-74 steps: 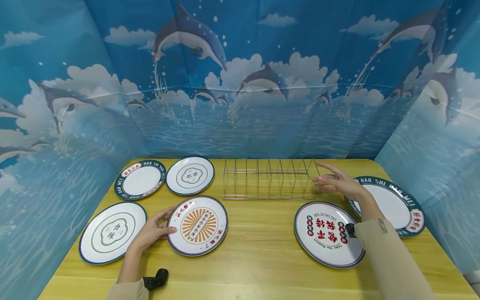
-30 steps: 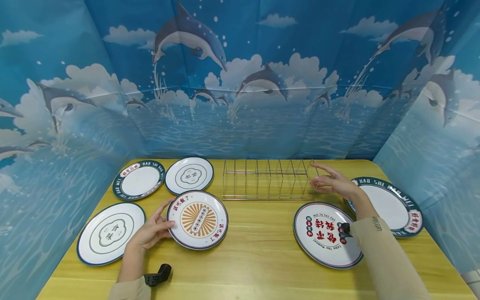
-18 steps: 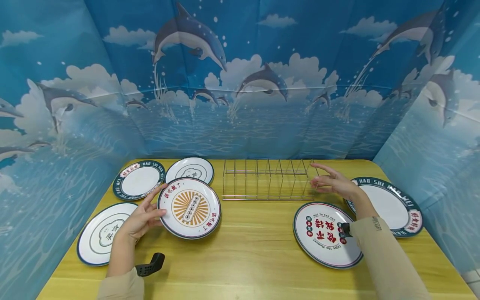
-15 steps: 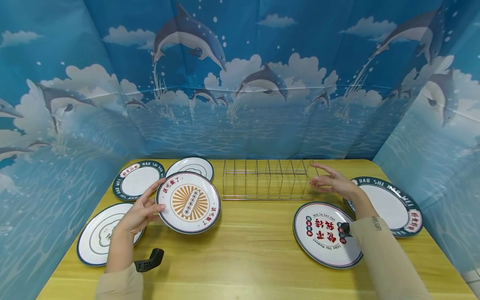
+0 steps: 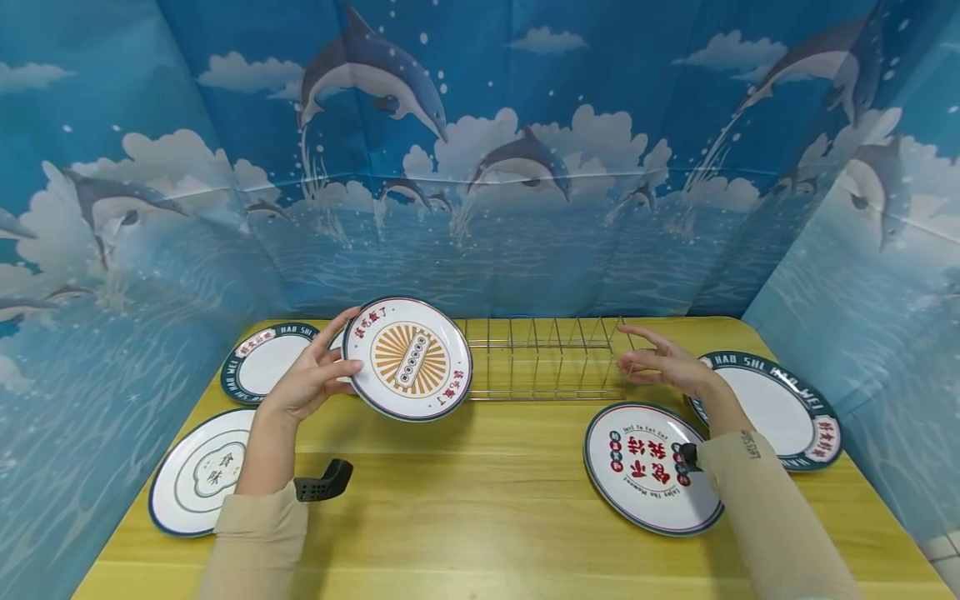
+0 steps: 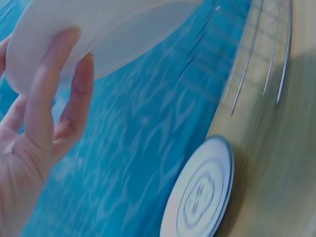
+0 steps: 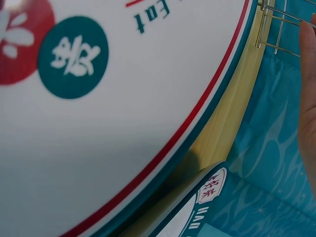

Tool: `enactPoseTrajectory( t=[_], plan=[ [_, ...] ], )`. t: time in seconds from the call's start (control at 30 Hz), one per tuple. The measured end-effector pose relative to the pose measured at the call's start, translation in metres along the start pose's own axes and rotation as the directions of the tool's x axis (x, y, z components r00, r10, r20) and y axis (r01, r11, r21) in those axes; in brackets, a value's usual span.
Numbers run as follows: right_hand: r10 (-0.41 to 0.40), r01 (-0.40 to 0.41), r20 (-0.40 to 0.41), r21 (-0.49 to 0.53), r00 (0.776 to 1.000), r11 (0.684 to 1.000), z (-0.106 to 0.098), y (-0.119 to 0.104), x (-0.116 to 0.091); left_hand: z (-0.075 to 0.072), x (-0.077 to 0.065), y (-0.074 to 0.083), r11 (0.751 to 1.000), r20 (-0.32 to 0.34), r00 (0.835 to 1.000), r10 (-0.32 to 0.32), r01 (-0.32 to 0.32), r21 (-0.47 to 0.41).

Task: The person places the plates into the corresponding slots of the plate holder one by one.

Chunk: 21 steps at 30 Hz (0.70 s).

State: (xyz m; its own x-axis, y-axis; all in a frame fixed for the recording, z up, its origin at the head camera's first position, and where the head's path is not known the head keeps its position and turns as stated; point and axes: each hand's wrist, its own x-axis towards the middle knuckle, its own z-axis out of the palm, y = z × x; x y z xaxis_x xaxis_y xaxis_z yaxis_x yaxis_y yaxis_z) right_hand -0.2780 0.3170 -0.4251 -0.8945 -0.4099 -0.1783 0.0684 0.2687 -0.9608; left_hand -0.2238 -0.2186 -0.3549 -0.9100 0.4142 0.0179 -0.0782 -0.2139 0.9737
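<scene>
My left hand grips the left rim of a round plate with an orange sunburst print, thumb on its face, fingers behind. The plate is raised and tilted, overlapping the left end of a wire dish rack in the head view. In the left wrist view my fingers spread against its pale underside. My right hand is at the rack's right end, fingers extended, fingertips right at the end wires. Below that hand lies a plate with red lettering, which fills much of the right wrist view.
A green-rimmed plate and a plate with a grey flower outline lie on the left. Another flower-outline plate is mostly hidden behind the held one. A green-rimmed oval plate lies right. A dolphin-print curtain surrounds the table.
My left hand has lifted the sunburst plate off the table, drawn it leftward, then moved it up and rightward towards the rack. My right hand has shifted slightly left to the rack's end.
</scene>
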Motion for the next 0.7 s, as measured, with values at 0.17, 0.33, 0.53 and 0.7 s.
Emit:
enactPoseTrajectory(
  t=[0.17, 0.33, 0.53, 0.7],
  plan=[
    [0.006, -0.006, -0.002, 0.011, 1.000, 1.000, 0.001, -0.002, 0.000, 0.027, 0.028, 0.001, 1.000, 0.008, 1.000, -0.009, 0.009, 0.008],
    [0.017, -0.017, -0.004, 0.018, 1.000, 1.000, 0.002, -0.003, 0.000, 0.056, 0.055, -0.002, 0.999, 0.004, 0.999, -0.035, 0.035, 0.015],
    [0.016, -0.016, -0.001, 0.025, 1.000, 1.000, 0.000, -0.003, 0.000, 0.086, 0.082, -0.009, 0.999, 0.007, 0.999, -0.038, 0.038, 0.010],
    [0.018, -0.018, -0.002, 0.020, 1.000, 1.000, 0.000, -0.003, 0.000, 0.109, 0.098, -0.015, 1.000, 0.020, 0.999, -0.027, 0.027, 0.004]
  ],
)
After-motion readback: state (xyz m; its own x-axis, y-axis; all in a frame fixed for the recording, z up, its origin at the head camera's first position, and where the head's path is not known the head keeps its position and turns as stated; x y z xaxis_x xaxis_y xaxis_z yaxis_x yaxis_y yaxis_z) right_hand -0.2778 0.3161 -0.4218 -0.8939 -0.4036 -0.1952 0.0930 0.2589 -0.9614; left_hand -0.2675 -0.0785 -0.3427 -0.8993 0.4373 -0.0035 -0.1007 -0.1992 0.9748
